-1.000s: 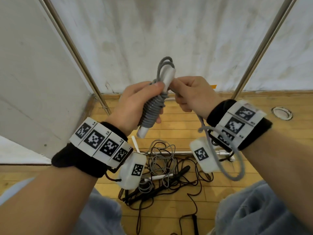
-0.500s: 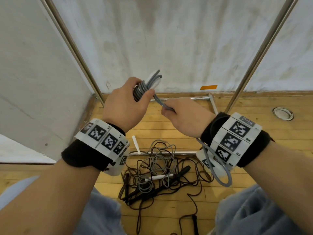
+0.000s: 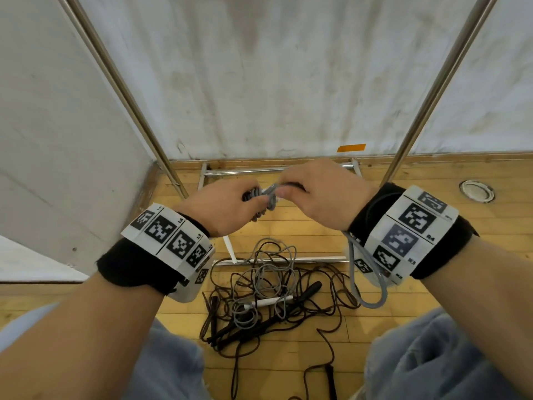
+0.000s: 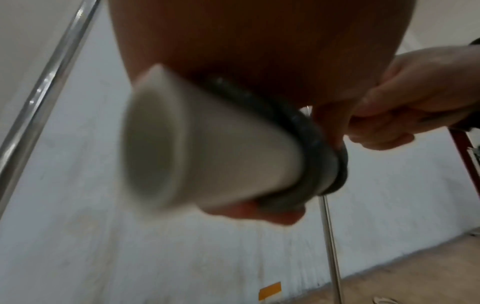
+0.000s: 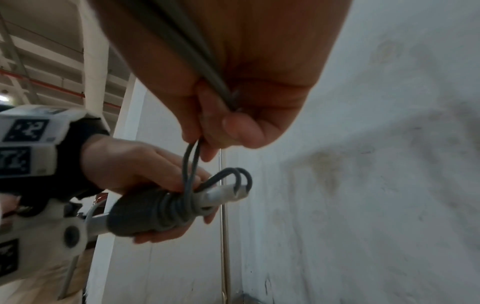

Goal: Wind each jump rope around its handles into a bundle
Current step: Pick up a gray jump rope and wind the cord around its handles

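Hands [image 3: 227, 206] [image 3: 320, 194] grip grey rope bundle [image 5: 166, 209]

Perhaps three jump ropes [image 3: 268, 287], tangled.

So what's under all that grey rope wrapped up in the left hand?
White handles poke out of the grey rope coils held by the left hand. Their middles are covered.

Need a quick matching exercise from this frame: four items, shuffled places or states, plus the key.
Things:
1. left hand
2. right hand
3. white handle
4. orange tape

Places or states:
A. lying in the tangle of cords on the floor
B. pinching the loose grey cord
C. stuck low on the wall
D. gripping the wound grey bundle

Pairs: 1-D, 2-B, 3-A, 4-C
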